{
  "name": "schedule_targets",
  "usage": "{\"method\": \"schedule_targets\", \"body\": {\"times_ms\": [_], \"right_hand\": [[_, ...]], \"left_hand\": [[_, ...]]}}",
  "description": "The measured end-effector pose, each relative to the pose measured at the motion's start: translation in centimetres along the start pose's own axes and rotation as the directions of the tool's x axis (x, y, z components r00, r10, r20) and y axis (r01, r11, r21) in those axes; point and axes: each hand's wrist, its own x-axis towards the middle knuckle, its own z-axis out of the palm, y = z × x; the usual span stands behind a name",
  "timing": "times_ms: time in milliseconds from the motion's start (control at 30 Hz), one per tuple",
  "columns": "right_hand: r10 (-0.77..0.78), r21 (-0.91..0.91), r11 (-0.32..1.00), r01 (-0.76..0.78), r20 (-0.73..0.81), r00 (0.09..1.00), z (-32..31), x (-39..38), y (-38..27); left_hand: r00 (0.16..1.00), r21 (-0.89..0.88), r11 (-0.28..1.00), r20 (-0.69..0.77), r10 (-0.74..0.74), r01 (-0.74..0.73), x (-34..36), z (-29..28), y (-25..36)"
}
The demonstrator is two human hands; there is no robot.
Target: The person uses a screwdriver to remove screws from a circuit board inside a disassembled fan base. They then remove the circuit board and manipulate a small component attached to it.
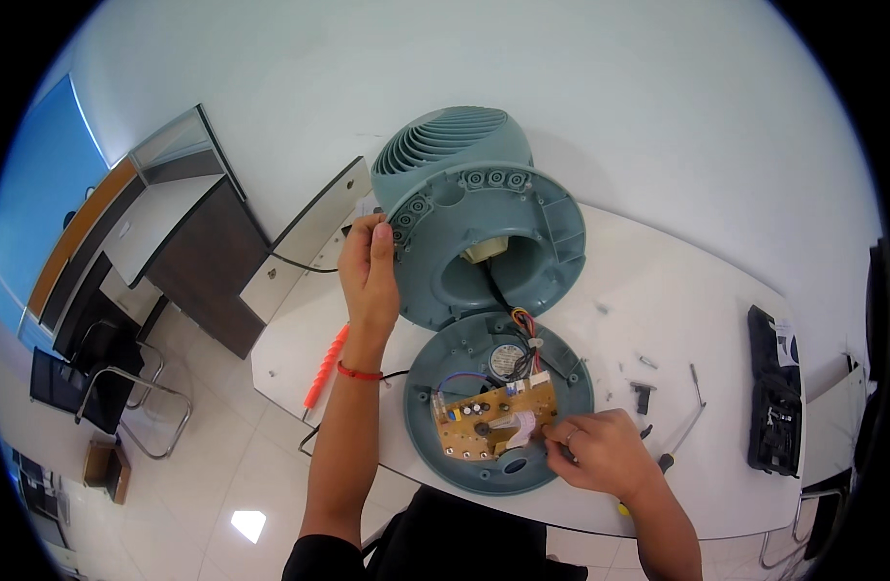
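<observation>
A grey-green fan (484,145) with a slatted round head is tipped back, so the hollow underside of its base housing (552,228) faces me. My left hand (369,271) is closed on the left rim of this housing, its fingers partly hidden. In front lies the round bottom cover (430,373), joined to the housing by a bundle of coloured wires (527,324). A tan circuit board (474,431) with small components and a white ribbon cable (527,426) sits in the cover. My right hand (600,450) pinches at the board's right edge, fingertips partly hidden.
On the white table (639,271) lie a red twisted-handle tool (326,368) at left, a screwdriver (679,443), a small black part (643,395) and several little pieces at right. An open black tool case (774,397) stands at the right edge. A black chair (101,373) is left, beyond the table.
</observation>
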Motion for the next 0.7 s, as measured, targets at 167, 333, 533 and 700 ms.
{"method": "schedule_targets", "body": {"times_ms": [167,333,533,700], "right_hand": [[0.007,0.008,1.000,-0.007,-0.003,1.000,0.06,-0.04,-0.01],[0.012,0.013,1.000,-0.012,0.006,1.000,0.06,-0.02,0.01],[0.021,0.027,0.999,-0.021,0.013,1.000,0.03,-0.04,0.03],[0.032,0.031,0.999,-0.033,0.025,0.999,0.10,-0.13,0.10]], "left_hand": [[1.000,-0.017,1.000,0.010,-0.020,0.020,-0.11,-0.02,-0.19],[0.999,-0.052,0.997,0.013,-0.047,0.048,-0.10,0.05,0.15],[0.997,-0.125,0.989,0.019,-0.075,0.076,-0.13,0.21,0.21],[0.997,-0.133,0.988,0.025,-0.075,0.078,-0.32,0.31,0.13]]}}
